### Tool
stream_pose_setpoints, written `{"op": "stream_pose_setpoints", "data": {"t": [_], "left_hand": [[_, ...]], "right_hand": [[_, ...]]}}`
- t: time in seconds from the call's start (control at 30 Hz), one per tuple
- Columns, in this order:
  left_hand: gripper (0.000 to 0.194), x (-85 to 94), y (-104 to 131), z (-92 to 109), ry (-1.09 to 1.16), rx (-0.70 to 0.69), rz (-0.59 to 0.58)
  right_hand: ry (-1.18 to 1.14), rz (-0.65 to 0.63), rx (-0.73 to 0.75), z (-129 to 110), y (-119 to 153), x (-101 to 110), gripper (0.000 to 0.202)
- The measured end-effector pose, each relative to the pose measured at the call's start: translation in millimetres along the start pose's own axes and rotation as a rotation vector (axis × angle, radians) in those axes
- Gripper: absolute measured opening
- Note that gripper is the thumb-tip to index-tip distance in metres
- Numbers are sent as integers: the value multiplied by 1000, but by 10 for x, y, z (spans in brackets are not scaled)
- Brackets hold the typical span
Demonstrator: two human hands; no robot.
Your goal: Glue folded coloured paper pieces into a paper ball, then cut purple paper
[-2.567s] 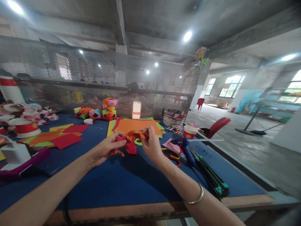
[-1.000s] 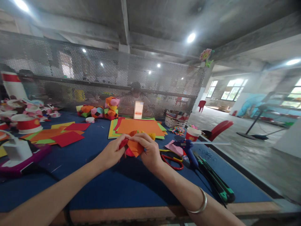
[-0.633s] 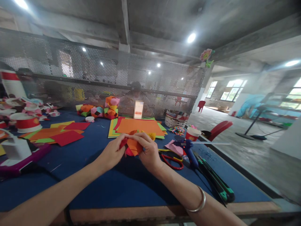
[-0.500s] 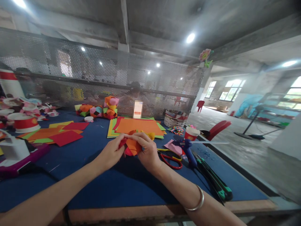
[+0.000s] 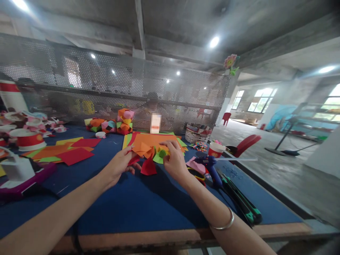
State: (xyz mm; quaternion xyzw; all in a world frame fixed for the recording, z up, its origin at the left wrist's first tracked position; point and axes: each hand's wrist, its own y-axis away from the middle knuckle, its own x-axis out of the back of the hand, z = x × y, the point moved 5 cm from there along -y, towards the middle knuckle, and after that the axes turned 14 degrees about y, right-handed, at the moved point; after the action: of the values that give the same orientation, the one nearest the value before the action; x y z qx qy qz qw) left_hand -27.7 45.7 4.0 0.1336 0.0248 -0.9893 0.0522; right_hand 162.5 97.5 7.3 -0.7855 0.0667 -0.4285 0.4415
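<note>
Over the middle of the blue tabletop, a linked piece of folded coloured felt-like sheets [image 5: 145, 150] hangs between my hands, with orange, red, yellow and green parts. My left hand [image 5: 120, 166] pinches its orange end, thumb on top and the lower fingers loosely curled. At the other end, my right hand [image 5: 174, 159] has its fingers closed on the yellow and green part [image 5: 161, 154]. A red flap [image 5: 148, 167] dangles between them. Just behind lies a stack of coloured sheets [image 5: 154, 139], partly covered by my hands.
Scissors [image 5: 198, 175], a blue glue gun [image 5: 211, 166] and a green-black cutter [image 5: 241, 198] lie to the right. A paper cup [image 5: 216, 150] and woven basket [image 5: 198, 132] stand behind. Loose sheets [image 5: 75, 152] and a purple power strip [image 5: 29, 182] are left. Perforated mesh [image 5: 111, 81] closes off the back.
My hands have moved apart, spreading the folded piece so its red flap and its yellow and green part show. The right hand now covers more of the scissors.
</note>
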Motion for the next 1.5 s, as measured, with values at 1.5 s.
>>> {"op": "stream_pose_setpoints", "data": {"t": [1.5], "left_hand": [[25,40,-38,-48,122,-17,15]], "right_hand": [[-406,71,-300,106,-46,-15,13]]}}
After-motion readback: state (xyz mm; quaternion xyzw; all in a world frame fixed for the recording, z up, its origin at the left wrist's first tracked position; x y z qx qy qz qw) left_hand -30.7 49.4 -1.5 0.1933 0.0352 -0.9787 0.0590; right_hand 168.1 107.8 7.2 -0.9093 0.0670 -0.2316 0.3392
